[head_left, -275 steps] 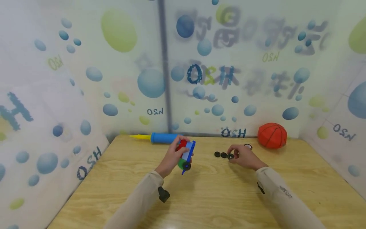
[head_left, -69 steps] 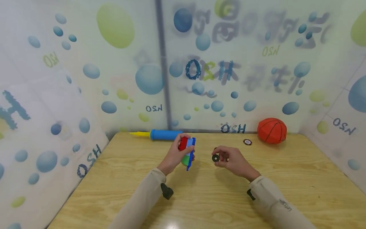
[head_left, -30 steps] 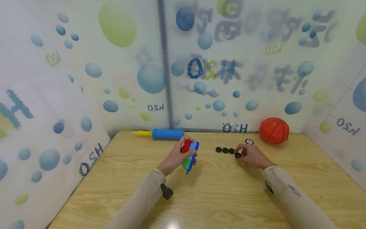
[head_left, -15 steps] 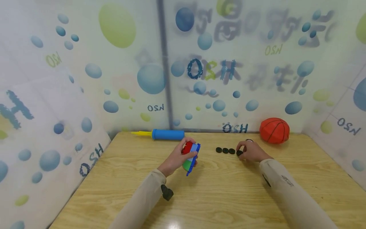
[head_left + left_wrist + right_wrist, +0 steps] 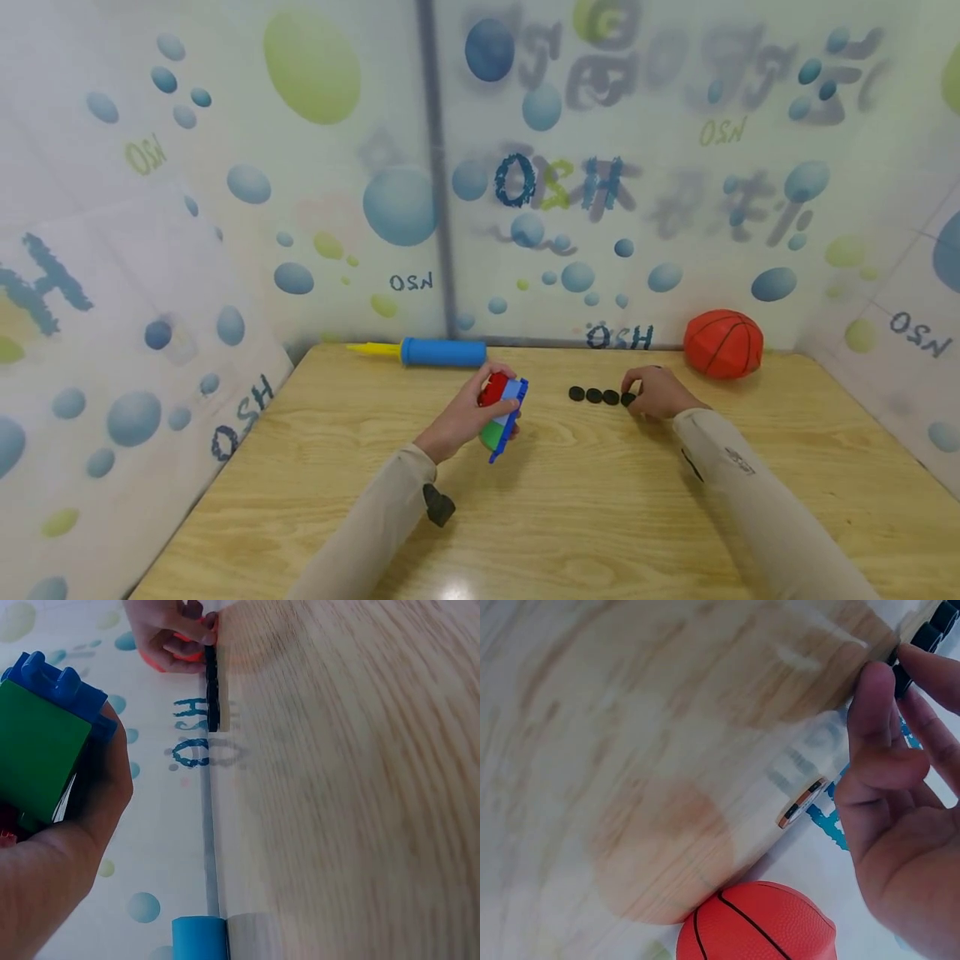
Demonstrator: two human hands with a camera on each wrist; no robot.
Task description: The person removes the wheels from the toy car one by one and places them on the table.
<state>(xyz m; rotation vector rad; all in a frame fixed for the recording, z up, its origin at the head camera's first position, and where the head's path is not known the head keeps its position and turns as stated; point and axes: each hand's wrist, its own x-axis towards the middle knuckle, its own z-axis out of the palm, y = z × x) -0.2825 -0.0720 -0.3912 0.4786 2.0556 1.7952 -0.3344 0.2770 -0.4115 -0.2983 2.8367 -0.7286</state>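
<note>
In the head view my left hand (image 5: 468, 412) grips a toy block car (image 5: 495, 417) with a blue base and red, light blue and green blocks, held tilted above the table. The left wrist view shows its green block (image 5: 37, 750) and blue base (image 5: 64, 686) close up. My right hand (image 5: 660, 392) is at the right end of a row of small black toy wheels (image 5: 594, 396) lying on the table. Its thumb and fingertips pinch the end wheel (image 5: 902, 679), partly hidden by the fingers.
A blue air pump (image 5: 442, 352) with a yellow nozzle lies along the back wall at left. A red ball (image 5: 723, 344) stands at back right. A round chip (image 5: 802, 802) lies near my right hand. Patterned walls enclose the wooden table (image 5: 525, 517).
Earlier a black wheel was on the car; none shows on it now. My right hand carried a wheel from near the car to the row's right end and lowered it there.
</note>
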